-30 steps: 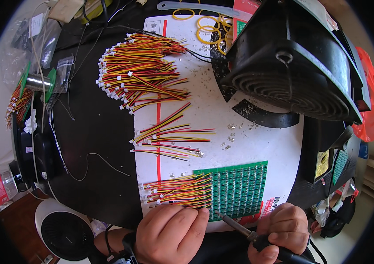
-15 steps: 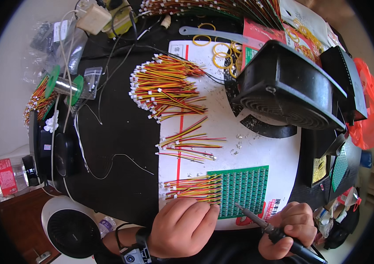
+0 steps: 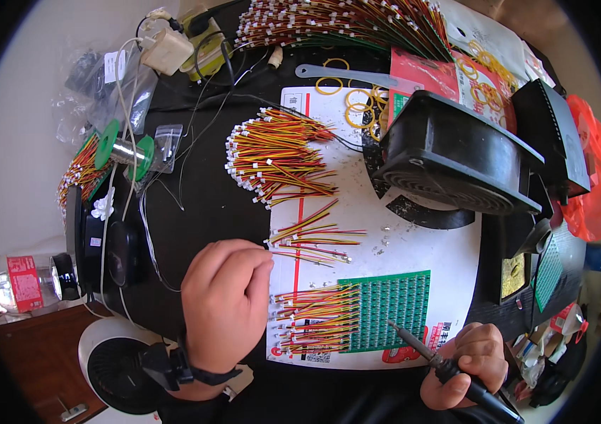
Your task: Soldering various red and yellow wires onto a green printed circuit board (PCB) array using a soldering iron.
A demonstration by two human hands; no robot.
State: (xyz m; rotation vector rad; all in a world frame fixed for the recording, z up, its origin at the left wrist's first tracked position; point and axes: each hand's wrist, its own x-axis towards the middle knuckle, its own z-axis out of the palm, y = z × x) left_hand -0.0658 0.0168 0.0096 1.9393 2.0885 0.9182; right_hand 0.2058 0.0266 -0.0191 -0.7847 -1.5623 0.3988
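Observation:
My right hand (image 3: 471, 360) is wrapped round the handle of a soldering iron (image 3: 433, 355), whose tip points over the green circuit board panel (image 3: 394, 311). A row of red, yellow and black wires (image 3: 318, 318) with white plugs lies along the panel's left edge. My left hand (image 3: 226, 307) is curled with fingers pressed together, beside the plug ends of a few loose wires (image 3: 314, 237). Its fingertips are mostly hidden, so I cannot make out what they hold. Farther back lies a thick pile of the same wires (image 3: 279, 155).
A black fan (image 3: 463, 152) stands at the right on the white sheet (image 3: 449, 247). Rubber bands (image 3: 358, 106) lie behind. At left are a solder wire spool (image 3: 127, 152), cables and a plastic bottle (image 3: 28, 283). More wired boards (image 3: 357, 28) fill the back.
My left hand has moved left and away from me, off the wires at the panel to the loose ones. The view has shifted slightly; the soldering iron stays over the panel.

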